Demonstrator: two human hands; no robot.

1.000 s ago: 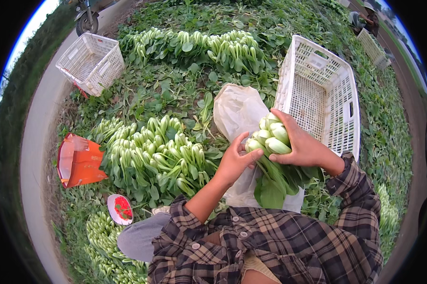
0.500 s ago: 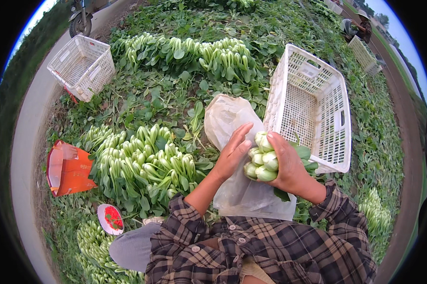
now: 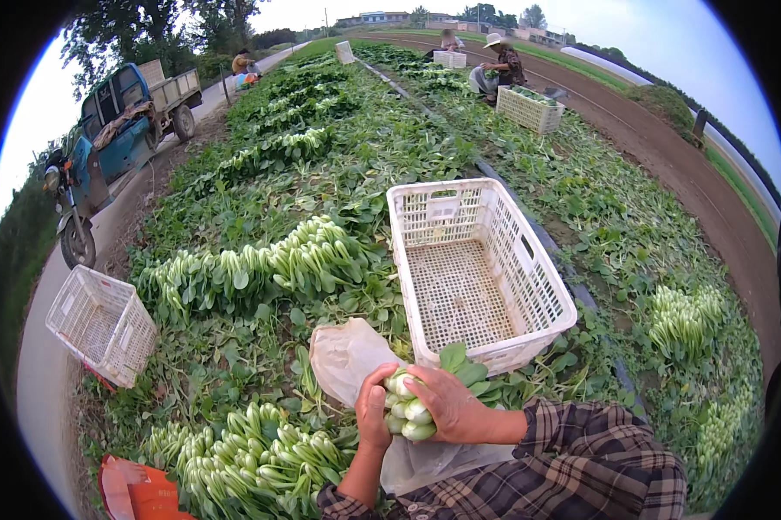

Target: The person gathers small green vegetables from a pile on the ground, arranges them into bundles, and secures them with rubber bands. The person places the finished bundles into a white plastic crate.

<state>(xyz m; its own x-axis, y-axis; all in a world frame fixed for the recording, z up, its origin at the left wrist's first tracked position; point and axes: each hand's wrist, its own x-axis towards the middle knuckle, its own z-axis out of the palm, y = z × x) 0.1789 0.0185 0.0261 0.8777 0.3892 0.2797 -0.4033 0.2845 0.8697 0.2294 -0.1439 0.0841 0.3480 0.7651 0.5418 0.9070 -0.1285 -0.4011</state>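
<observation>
Left hand and right hand cup a bunch beside the crate, though uneven pressure could scatter it.

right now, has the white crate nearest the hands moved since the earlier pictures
No. The near crate still sits just right of the plastic bag; the camera's view has shifted instead.

Pale sky stands over trees and buildings.
</observation>
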